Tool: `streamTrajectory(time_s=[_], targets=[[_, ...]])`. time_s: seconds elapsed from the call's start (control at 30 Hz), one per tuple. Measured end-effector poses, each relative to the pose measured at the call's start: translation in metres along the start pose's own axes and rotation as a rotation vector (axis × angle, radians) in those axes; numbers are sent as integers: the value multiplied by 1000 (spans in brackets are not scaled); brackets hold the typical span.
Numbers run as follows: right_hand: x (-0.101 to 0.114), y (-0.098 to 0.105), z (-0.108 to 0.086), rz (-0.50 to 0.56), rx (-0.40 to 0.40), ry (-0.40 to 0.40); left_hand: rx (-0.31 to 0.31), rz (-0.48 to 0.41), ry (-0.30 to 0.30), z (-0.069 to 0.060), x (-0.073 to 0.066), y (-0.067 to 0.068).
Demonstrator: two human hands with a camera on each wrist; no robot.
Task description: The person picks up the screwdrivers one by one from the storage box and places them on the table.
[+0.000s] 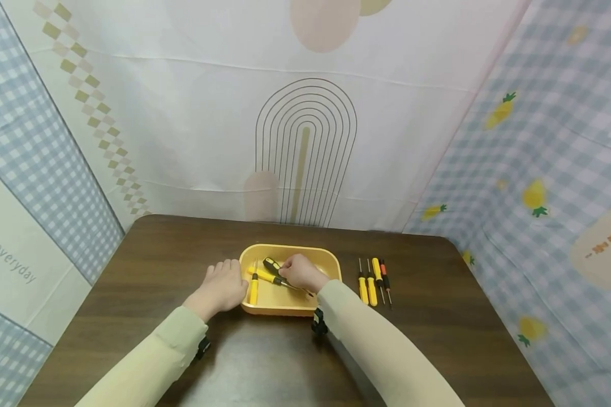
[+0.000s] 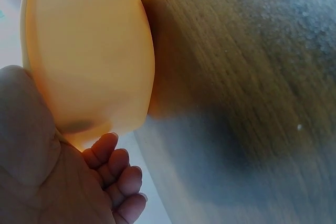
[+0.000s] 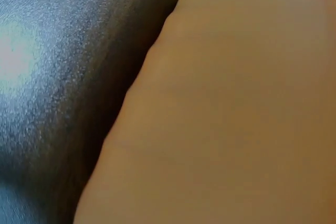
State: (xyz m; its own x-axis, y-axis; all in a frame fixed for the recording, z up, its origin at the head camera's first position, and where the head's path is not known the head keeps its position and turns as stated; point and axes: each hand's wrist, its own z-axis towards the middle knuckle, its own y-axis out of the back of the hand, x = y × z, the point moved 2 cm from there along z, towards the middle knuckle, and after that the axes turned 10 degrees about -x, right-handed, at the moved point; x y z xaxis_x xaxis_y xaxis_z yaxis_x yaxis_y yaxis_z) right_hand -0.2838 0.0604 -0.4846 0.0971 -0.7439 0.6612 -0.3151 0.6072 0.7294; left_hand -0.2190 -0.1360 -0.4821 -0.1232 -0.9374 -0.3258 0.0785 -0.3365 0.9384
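A yellow tray (image 1: 285, 310) (image 2: 94, 51) (image 3: 220, 103) sits on the brown table. My left hand (image 1: 226, 285) (image 2: 63, 182) grips its left end, fingers curled at the wall. Inside the tray, a yellow screwdriver (image 1: 254, 289) lies lengthwise near the left wall, and another yellow one (image 1: 265, 275) lies diagonally beside it. My right hand (image 1: 304, 272) is over the tray, thumb and fingers pinching a black-and-yellow screwdriver (image 1: 271, 264); part of it is hidden. The right wrist view shows the tray's outer side but not the hand.
Right of the tray, several screwdrivers lie side by side on the table (image 1: 427, 322): two yellow ones (image 1: 363, 289) (image 1: 372, 291), another yellow one (image 1: 377, 268) and a red-and-black one (image 1: 384, 277). Patterned cloth (image 1: 203, 124) hangs behind the table and at both sides.
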Motion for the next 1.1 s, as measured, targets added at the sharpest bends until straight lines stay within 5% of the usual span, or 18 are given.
streamTrajectory(time_s=[0.37,0.77,1.1], targets=[[3,14,-4,5,45,13,16,3,1,0,3,1],[-7,44,-11,98,2,78,-6,12,2,0,0,-1],[-18,77,-12,271,-37,-15,3,23,4,-2,-1,2]])
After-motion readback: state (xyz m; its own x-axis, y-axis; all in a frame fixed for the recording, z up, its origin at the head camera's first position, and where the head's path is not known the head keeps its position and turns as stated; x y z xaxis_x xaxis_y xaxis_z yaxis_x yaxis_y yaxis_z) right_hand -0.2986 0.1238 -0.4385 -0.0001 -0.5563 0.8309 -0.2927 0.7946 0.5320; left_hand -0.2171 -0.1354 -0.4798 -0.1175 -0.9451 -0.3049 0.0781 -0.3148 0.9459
